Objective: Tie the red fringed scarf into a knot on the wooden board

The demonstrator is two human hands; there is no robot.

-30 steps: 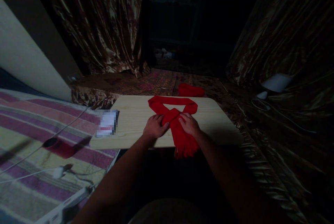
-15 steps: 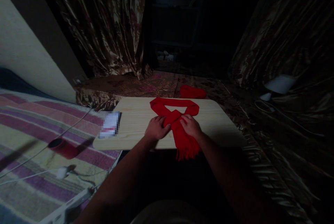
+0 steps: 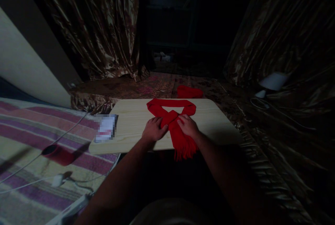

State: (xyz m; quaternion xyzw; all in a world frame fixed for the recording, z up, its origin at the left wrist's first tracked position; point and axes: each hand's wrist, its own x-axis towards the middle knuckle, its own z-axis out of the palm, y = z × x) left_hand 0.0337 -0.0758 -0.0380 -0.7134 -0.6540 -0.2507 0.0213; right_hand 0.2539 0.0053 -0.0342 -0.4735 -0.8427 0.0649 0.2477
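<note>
A red scarf (image 3: pixel 178 136) lies on a pale wooden board (image 3: pixel 131 127), looped into a triangle at the far side, with its crossed ends running toward me and the fringe hanging over the near edge. My left hand (image 3: pixel 153 129) rests on the left side of the crossing, fingers curled onto the cloth. My right hand (image 3: pixel 187 126) presses on the right side of the crossing, fingers bent on the scarf. A second red cloth (image 3: pixel 190 92) lies folded beyond the board's far edge.
A blurred small card or packet (image 3: pixel 105 132) sits at the board's left end. A striped bed cover (image 3: pixel 31 148) with white cables and a dark red round object (image 3: pixel 56 154) lies left. Shiny brown curtains hang behind and right. A white lamp (image 3: pixel 272 81) stands right.
Both hands stay on the scarf's crossing with only slight finger shifts. The view has drifted a little; the scarf's shape looks the same.
</note>
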